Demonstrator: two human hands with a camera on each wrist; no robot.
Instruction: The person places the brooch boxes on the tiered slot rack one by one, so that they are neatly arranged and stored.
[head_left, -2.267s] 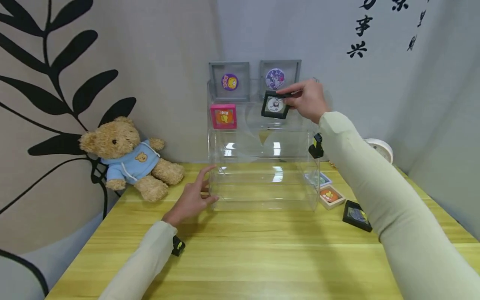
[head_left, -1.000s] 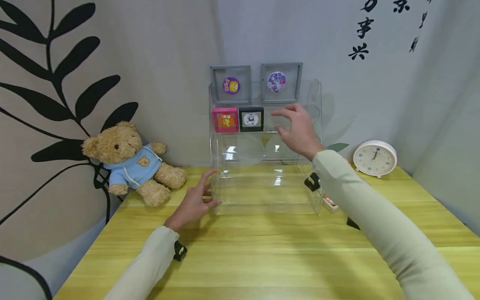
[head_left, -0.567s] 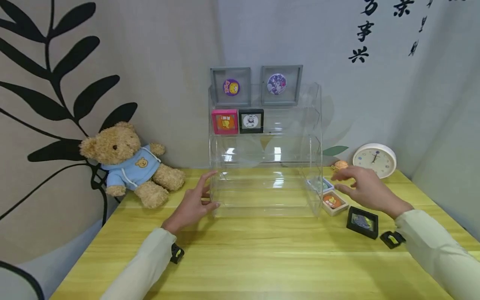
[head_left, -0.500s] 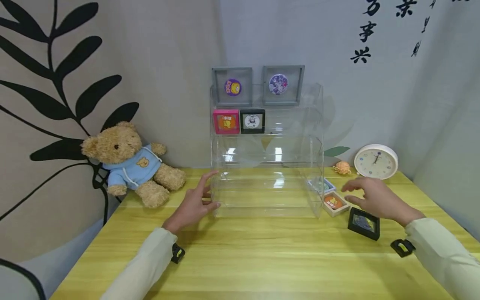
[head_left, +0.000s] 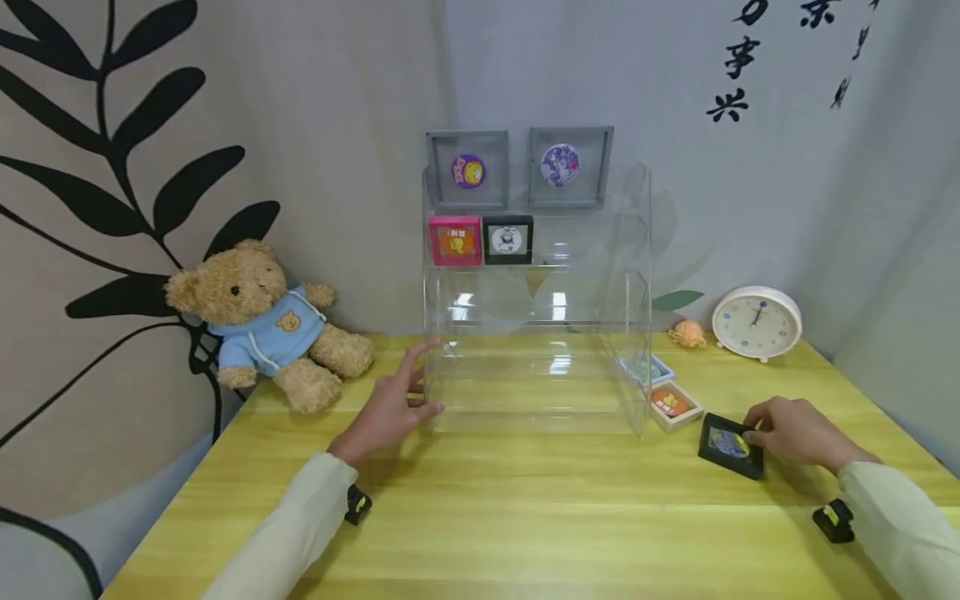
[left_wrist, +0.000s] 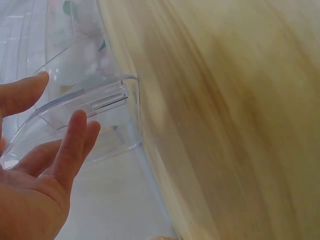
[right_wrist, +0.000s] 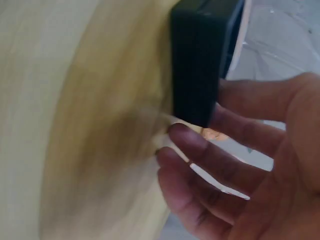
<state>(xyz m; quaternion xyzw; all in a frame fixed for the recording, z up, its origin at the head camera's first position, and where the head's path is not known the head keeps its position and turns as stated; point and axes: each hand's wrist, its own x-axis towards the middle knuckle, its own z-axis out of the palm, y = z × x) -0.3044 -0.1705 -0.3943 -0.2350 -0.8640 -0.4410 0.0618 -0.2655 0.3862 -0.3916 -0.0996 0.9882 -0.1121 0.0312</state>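
Observation:
A clear acrylic tiered display rack point(head_left: 525, 375) stands on the table. My left hand point(head_left: 390, 412) is at its left side, fingers spread and fairly straight against the panel; the left wrist view shows this hand point(left_wrist: 50, 155) by the rack's clear edge. My right hand point(head_left: 798, 433) pinches the right edge of a small black frame point(head_left: 727, 447) with a dark blue and yellow picture, lying on the table. In the right wrist view the frame's dark side point(right_wrist: 197, 65) meets the thumb and index finger. Left of it lie a cream frame point(head_left: 672, 406) and a pale blue frame point(head_left: 658, 369).
Two grey frames point(head_left: 495, 196) point(head_left: 596, 196) stand on the rack's top tier. Below are a pink frame point(head_left: 455, 262) and a black-edged frame point(head_left: 507, 260). A teddy bear point(head_left: 262, 325) sits left, a white clock point(head_left: 757, 323) and an orange ball-like thing point(head_left: 687, 334) back right.
My right hand set the black frame with the white round badge beside the pink one, let go, then came down right to the other black frame. The left hand stayed at the rack.

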